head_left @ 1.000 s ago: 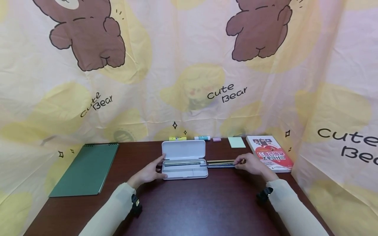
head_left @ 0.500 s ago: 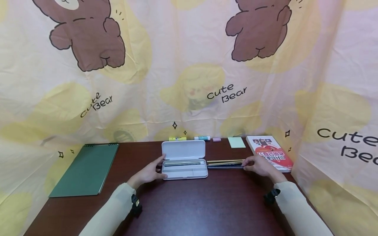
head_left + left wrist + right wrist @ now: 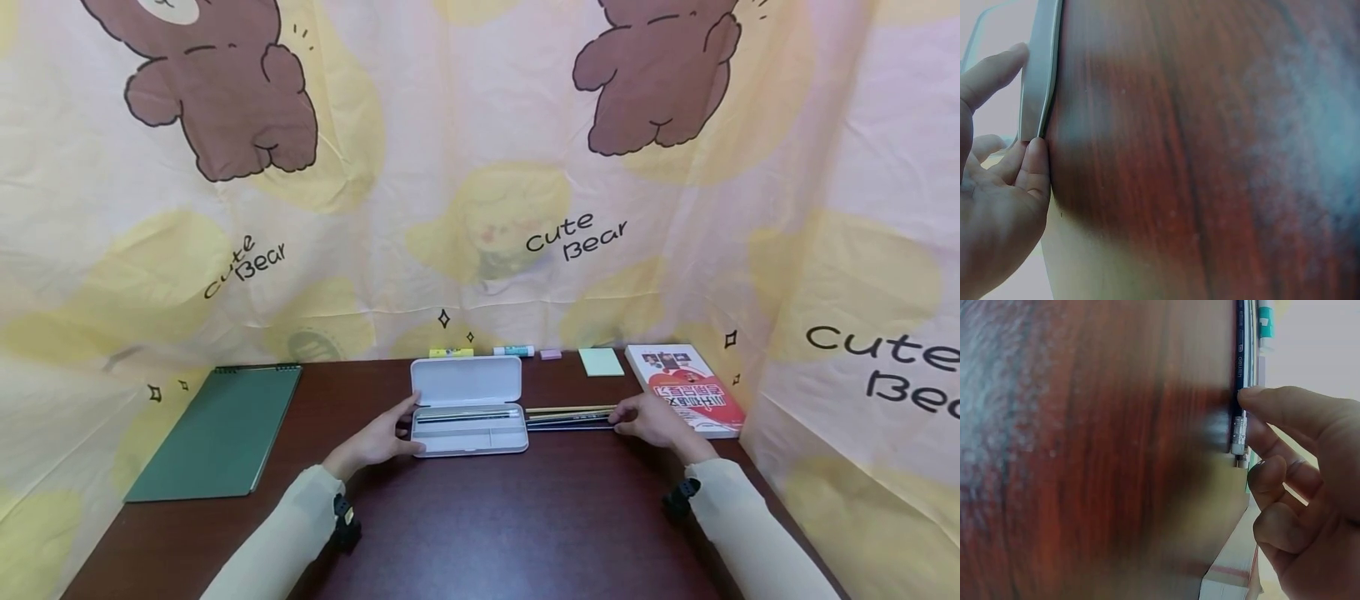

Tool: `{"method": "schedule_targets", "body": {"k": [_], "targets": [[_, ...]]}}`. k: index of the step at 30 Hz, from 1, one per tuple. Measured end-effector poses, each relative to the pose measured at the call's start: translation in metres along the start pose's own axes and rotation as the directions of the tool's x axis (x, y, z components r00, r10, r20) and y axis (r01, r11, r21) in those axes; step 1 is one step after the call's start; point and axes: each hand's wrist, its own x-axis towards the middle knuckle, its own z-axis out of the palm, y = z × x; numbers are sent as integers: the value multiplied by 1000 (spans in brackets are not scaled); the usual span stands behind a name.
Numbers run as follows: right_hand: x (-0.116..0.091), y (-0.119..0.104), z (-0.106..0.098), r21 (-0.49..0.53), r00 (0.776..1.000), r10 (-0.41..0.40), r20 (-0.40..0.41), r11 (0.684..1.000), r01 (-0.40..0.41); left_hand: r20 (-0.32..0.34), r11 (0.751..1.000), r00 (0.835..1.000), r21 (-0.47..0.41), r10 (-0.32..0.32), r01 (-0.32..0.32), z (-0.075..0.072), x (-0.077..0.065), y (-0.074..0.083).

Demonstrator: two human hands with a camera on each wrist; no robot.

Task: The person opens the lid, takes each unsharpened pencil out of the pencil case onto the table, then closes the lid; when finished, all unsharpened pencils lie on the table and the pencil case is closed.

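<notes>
An open white pencil case (image 3: 508, 442) lies on the table with its lid raised toward the back; a few thin pencils (image 3: 465, 416) are in its rear compartment. My left hand (image 3: 378, 435) grips the case's left end, thumb at the front edge and fingers behind. Several more pencils (image 3: 570, 419) lie side by side on the table, right against the case's right end. At their right ends is my right hand (image 3: 643, 417). Its thumb and forefinger pinch a dark pencil (image 3: 1240, 362) near the silver ferrule and white eraser, as the right wrist view shows.
A green spiral notebook (image 3: 217, 433) lies at left. Along the back are a yellow stick (image 3: 452, 353), a glue stick (image 3: 513, 352), a pink eraser (image 3: 551, 355) and pale green sticky notes (image 3: 601, 362). A red-and-white book (image 3: 686, 387) lies behind my right hand. A printed curtain (image 3: 480, 250) hangs behind.
My right hand drew rightward with pencils, taking the one that overlapped the case off it, then moved slightly back left. The pencils now lie more spread apart. My left hand and the case stay put.
</notes>
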Motion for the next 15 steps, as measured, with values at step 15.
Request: {"method": "schedule_targets", "body": {"k": [15], "targets": [[5,-19,-2,89,997,-77,-28,993,79,5,1000,1000,-8,-5,5,0,-1,1]]}}
